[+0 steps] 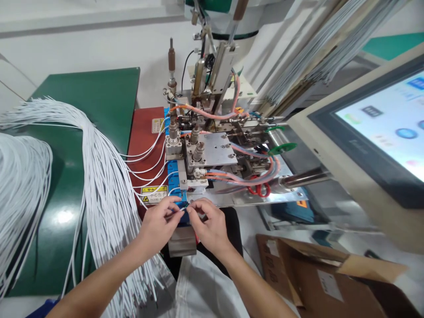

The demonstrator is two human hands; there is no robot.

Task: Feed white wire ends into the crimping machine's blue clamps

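My left hand (pixel 162 221) is closed in a pinch on a white cable (pixel 170 215) near its end. Close beside it, my right hand (pixel 208 220) pinches at the tip of the same cable; the exact bit between its fingertips is too small to make out. Both hands are at the front edge of a bench machine (pixel 212 150), by its blue cable holders (pixel 174 176). Several white cables run from a large bundle (pixel 106 190) on the left into those holders.
A green tabletop (pixel 109 88) carries the bundle and a second cable coil (pixel 23 194). A red plate (pixel 145 132) bears warning labels. A touch screen (pixel 391 115) juts in from the right, above an open cardboard box (pixel 318 274). Red-handled scissors (pixel 263 189) lie on the machine's base.
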